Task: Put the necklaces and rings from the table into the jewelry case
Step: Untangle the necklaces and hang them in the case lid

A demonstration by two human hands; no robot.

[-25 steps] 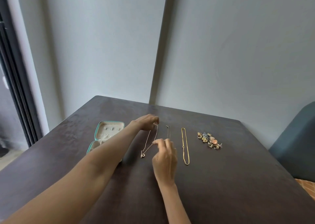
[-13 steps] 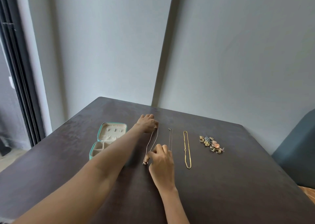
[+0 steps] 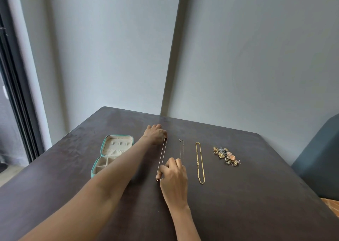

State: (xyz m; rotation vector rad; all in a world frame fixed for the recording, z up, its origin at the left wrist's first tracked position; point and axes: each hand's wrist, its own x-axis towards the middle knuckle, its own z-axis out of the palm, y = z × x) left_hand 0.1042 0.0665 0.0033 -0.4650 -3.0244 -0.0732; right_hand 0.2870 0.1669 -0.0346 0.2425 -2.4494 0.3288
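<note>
A thin rose-gold necklace (image 3: 161, 158) with a small pendant lies stretched on the dark table (image 3: 256, 195). My left hand (image 3: 156, 133) pinches its far end. My right hand (image 3: 174, 176) pinches the chain near the pendant end. To the right of it lie a thin silver necklace (image 3: 181, 149) and then a gold chain necklace (image 3: 200, 162). A pile of several rings (image 3: 226, 155) sits further right. The teal jewelry case (image 3: 111, 154) stands open at the left, its cream lining showing, partly hidden by my left forearm.
Grey walls meet in a corner behind the table. A dark blue-grey chair (image 3: 319, 152) stands at the right edge. A dark door frame (image 3: 16, 94) runs down the left side.
My right hand has dropped toward me along the rose-gold necklace to its pendant end. My left hand has closed on the far end. The chain now lies straighter.
</note>
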